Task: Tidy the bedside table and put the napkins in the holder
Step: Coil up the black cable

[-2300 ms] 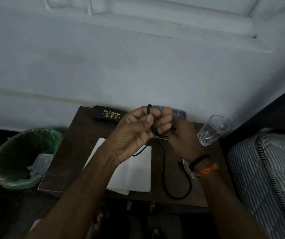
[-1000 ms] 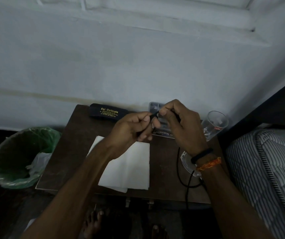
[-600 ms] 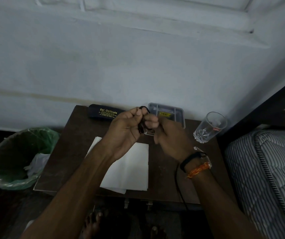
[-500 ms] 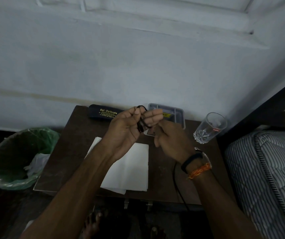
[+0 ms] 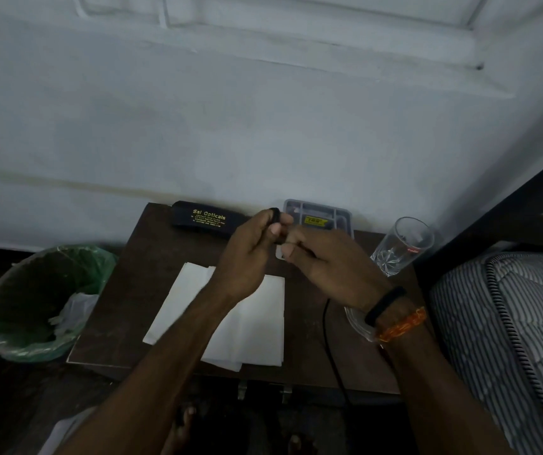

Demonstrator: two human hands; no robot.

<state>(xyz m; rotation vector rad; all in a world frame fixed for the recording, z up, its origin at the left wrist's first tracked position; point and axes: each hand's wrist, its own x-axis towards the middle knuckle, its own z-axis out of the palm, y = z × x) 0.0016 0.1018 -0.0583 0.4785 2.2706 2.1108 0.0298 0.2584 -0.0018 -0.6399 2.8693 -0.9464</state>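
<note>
Plainly the thin black cable (image 5: pixel 326 326), coiled in the curled left hand (image 5: pixel 250 254) and pinched by the right hand (image 5: pixel 326 267) above the table (image 5: pixel 125 290), looks light, limp and springy, best gripped across its loops, while the flat napkins (image 5: pixel 250 326) lie loose below

more cable (image 5: pixel 275 221) wound, less slack on table (image 5: pixel 138 290)

My black case (image 5: pixel 203 220) at the back of the table reads "Sai Opticals" in gold. The yellow label (image 5: pixel 315 221) in the grey tray (image 5: pixel 342 213) and the red mark on the glass (image 5: pixel 403 246) are too small to read.
</note>
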